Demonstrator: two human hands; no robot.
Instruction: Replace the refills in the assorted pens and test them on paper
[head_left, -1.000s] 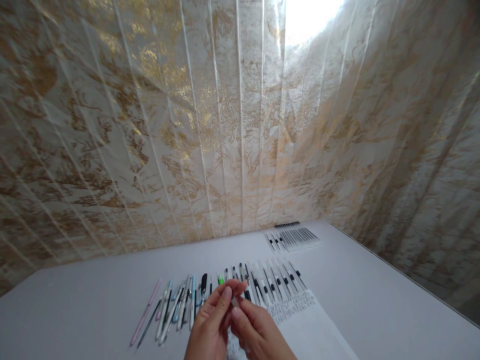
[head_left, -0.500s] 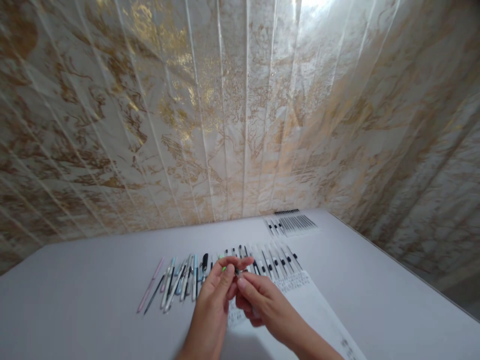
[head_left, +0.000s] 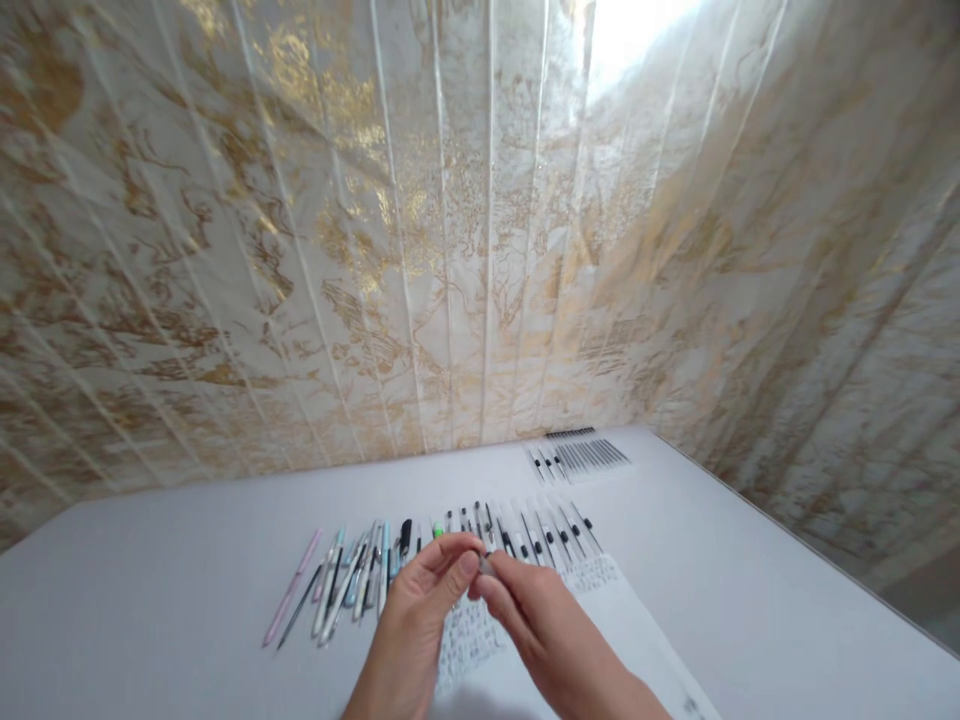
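My left hand (head_left: pixel 426 610) and my right hand (head_left: pixel 534 612) meet above a sheet of paper with handwriting (head_left: pixel 466 640). Both are closed, thumbs and fingertips pinching a small greyish piece (head_left: pixel 486 566) that looks like a pen part; most of it is hidden by the fingers. Just beyond the fingertips lies a row of clear pen barrels with black grips (head_left: pixel 550 536). A bright green item (head_left: pixel 439 530) shows behind my left hand. To its left is a loose pile of pens (head_left: pixel 351 580), white, light blue and black.
A pink pen (head_left: pixel 292 588) lies at the pile's left side. Farther back on the white table (head_left: pixel 180 590) are a row of thin refills (head_left: pixel 592 456), a few black-gripped pen parts (head_left: pixel 547 463) and a line of small black pieces (head_left: pixel 570 433). A gold-patterned curtain (head_left: pixel 450 250) hangs behind.
My hands have drawn slightly lower and closer together, and the right fingers have rolled over the small piece. The view has tilted a little, so the table items appear lower.
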